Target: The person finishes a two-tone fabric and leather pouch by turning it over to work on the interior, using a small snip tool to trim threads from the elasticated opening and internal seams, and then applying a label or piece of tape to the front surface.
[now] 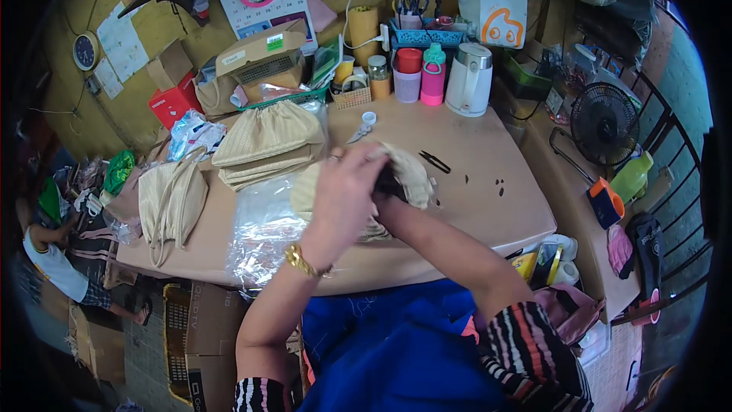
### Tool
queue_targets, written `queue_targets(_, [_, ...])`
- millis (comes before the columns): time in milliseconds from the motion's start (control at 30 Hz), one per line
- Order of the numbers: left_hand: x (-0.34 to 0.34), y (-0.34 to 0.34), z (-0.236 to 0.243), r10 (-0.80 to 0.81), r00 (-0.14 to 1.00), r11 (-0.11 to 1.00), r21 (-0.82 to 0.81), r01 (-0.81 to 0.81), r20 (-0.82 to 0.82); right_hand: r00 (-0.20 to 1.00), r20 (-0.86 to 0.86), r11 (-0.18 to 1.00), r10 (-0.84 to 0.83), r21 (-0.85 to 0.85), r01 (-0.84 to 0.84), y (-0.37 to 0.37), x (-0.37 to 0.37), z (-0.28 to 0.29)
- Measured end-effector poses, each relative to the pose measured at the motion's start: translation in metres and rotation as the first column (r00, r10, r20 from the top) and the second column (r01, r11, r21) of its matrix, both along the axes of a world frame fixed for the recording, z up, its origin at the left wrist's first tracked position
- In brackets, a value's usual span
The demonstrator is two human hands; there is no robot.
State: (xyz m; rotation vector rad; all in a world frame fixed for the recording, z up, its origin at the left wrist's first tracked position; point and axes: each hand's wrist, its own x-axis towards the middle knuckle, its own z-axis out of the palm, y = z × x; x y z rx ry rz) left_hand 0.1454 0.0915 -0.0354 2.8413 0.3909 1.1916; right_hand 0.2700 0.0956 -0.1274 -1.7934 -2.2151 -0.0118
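Observation:
Near the middle of the table, a cream woven pouch (412,177) with a dark lining lies under my two hands. My left hand (347,187), with a gold watch at the wrist, curls its fingers over the pouch's mouth. Into the opening reaches my right hand (391,210); its fingers are hidden inside. Right of the pouch lie black thread snips (435,162) and several small dark bits. Clear plastic bags (263,221) spread to the left, below a stack of similar cream pouches (271,137).
Another cream pouch with straps (171,202) lies at the table's left. Along the back stand a white kettle (468,80), a pink bottle (433,76) and a jar (378,76). A black fan (605,123) stands at right. A person (57,259) sits at far left.

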Motion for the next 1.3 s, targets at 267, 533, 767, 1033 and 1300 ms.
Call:
queue_targets(267, [0.001,0.033,0.006,0.072,0.997,0.992,-0.100,-0.072,0.002,0.993,-0.015,0.961,-0.116,-0.255,0.109,-0.037,-0.004,0.027])
queue_targets(533, [-0.017,0.024,0.009,-0.030,0.989,0.989,-0.148,0.009,-0.143,0.859,-0.500,0.936,-0.112,-0.342,-0.077,-0.062,0.028,0.056])
queue_targets(767, [-0.020,0.009,0.010,-0.213,0.970,0.871,-0.472,0.133,-0.120,0.818,-0.500,0.869,0.285,0.494,-0.001,-0.084,0.008,0.034])
queue_targets(1033, [0.000,-0.074,-0.015,-0.182,0.963,0.983,-0.058,0.174,-0.198,0.996,0.003,0.996,-0.084,0.017,0.084,-0.057,0.015,0.021])
queue_targets(1300, [-0.027,-0.044,-0.045,-0.176,0.952,0.980,0.042,0.193,-0.252,0.998,-0.021,0.998,0.055,-0.031,-0.055,-0.039,0.023,0.002])
